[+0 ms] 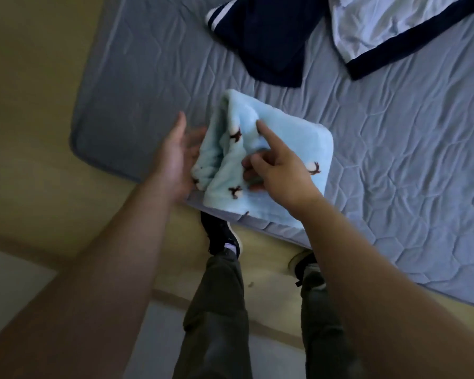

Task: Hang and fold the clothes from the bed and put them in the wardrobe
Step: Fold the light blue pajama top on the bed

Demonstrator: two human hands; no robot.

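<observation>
The left hand [175,160] is spread flat against the left side of the soft blue cloth [298,138]. The right hand [279,173] pinches a fold on top, one finger straight. The cloth lies mid-frame on the bed [394,173], by its edge.

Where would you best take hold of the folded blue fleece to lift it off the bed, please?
Slide a flat hand under each side, from left and right, and lift the fleece as a stack. Its loose layers gape on the left, by the left hand, so a one-point grip on top would probably let it unfold.
</observation>
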